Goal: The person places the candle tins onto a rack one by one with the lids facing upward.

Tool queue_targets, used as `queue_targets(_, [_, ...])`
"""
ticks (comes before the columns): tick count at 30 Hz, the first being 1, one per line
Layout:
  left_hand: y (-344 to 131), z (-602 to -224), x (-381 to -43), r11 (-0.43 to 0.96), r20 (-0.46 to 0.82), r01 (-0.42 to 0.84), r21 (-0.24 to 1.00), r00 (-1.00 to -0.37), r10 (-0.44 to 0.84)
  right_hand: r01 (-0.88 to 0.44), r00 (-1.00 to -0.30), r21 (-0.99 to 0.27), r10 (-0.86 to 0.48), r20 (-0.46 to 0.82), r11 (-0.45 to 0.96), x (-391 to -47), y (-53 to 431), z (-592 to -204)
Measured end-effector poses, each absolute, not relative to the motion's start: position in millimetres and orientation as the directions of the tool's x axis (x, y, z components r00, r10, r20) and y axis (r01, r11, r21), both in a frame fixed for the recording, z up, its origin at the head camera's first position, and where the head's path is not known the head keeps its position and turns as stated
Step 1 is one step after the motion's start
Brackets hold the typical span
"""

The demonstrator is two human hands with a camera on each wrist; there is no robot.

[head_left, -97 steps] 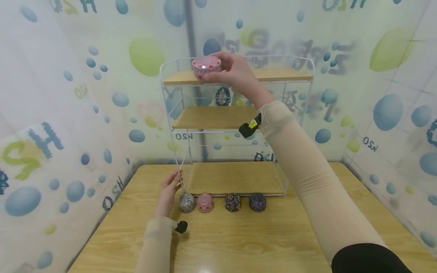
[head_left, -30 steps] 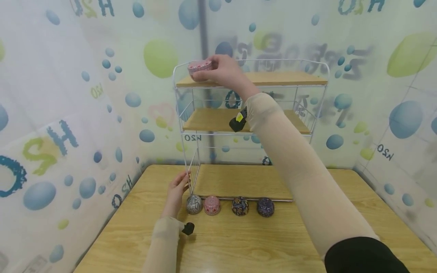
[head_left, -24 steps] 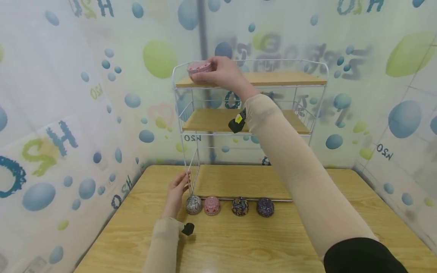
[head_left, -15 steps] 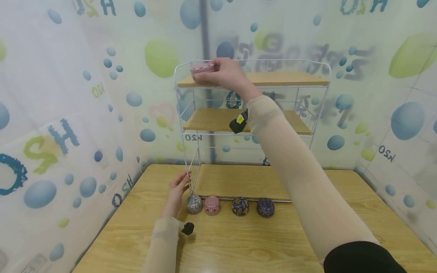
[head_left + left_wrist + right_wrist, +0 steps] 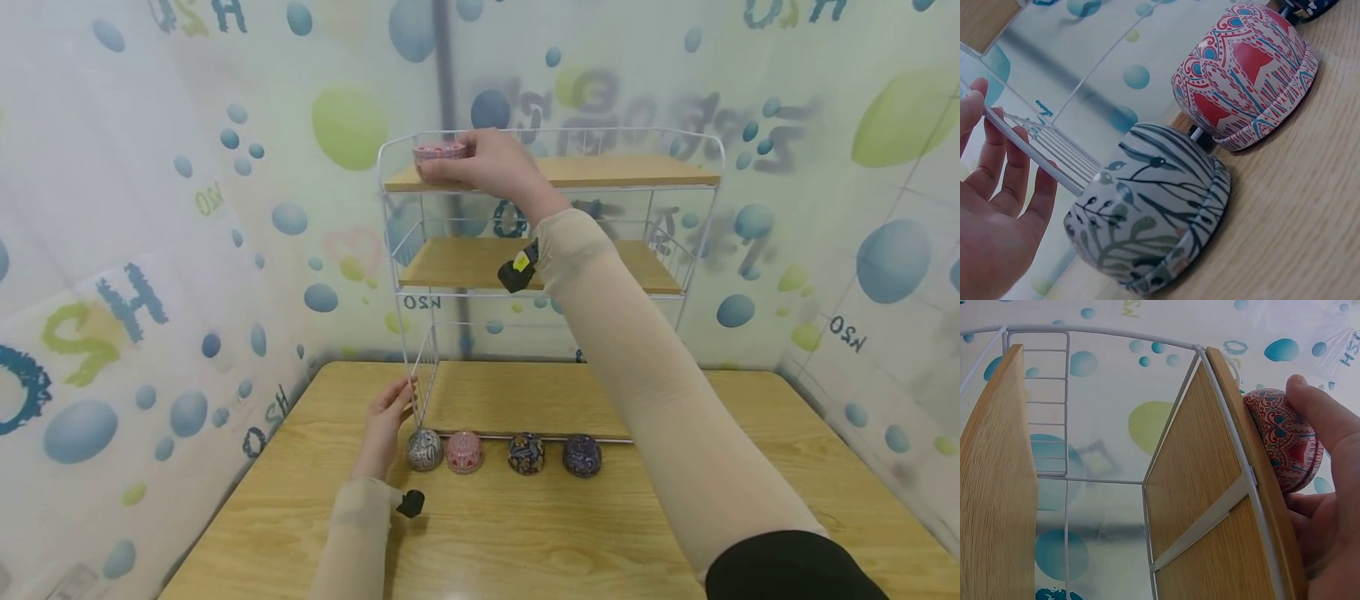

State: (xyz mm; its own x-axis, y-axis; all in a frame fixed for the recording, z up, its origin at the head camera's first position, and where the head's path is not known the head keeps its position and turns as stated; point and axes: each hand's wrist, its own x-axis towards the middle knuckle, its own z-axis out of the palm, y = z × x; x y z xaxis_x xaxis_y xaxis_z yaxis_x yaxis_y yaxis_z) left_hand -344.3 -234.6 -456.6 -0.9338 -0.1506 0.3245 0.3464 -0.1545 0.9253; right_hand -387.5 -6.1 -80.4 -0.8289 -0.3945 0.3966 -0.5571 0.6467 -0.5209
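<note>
Carefully Now: One Tin High Up, One Light Rack

My right grip (image 5: 495,162) pinches the pink tin (image 5: 1282,434) at the left end of the top shelf (image 5: 622,170). It seems to meet the board, but much of its base is hidden, so I cannot tell whether all of it is supported. If part of it overhangs the near edge when I let go, it could tip and drop to the surface (image 5: 510,533). A slip is possible too: the sides are rounded and shiny, so squeezing too hard might pop it loose.

My left grip (image 5: 384,417) has its fingers around the near left post (image 5: 1029,147) of the rack (image 5: 442,262), low down. Those thin wires look light, so a careless tug there might rock the board under a tin that is only half settled.

Below, four more tins sit along the near foot of the rack: grey leaf tin (image 5: 424,450), second pink tin (image 5: 464,452), navy tin (image 5: 526,454), purple tin (image 5: 582,456). The grey one is just beside the post I hold; a jolt could push it into its neighbour. Anything dropped could scatter the row.
</note>
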Motion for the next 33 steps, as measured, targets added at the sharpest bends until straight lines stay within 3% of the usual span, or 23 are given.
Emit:
queue_targets(10, [-230.9,-450.5,-346.3,-0.158,0.183,0.214,0.964,-0.965,-0.188,-0.535,-0.845,-0.557,-0.390,0.366,0.635,-386.4,-2.1,-79.4])
queue_targets(19, [-226.1,-426.6,-327.9,-0.203,0.168,0.199,0.959,-0.973,-0.161,-0.540,-0.839,-0.618,-0.426,0.339,0.571,-385.8,-4.3,-70.4])
queue_targets(33, [-225.4,-430.0,-331.7,-0.206,0.163,0.194,0.959,-0.974,-0.159,-0.518,-0.853,-0.628,-0.404,0.330,0.581,-388.3,-2.2,-72.7])
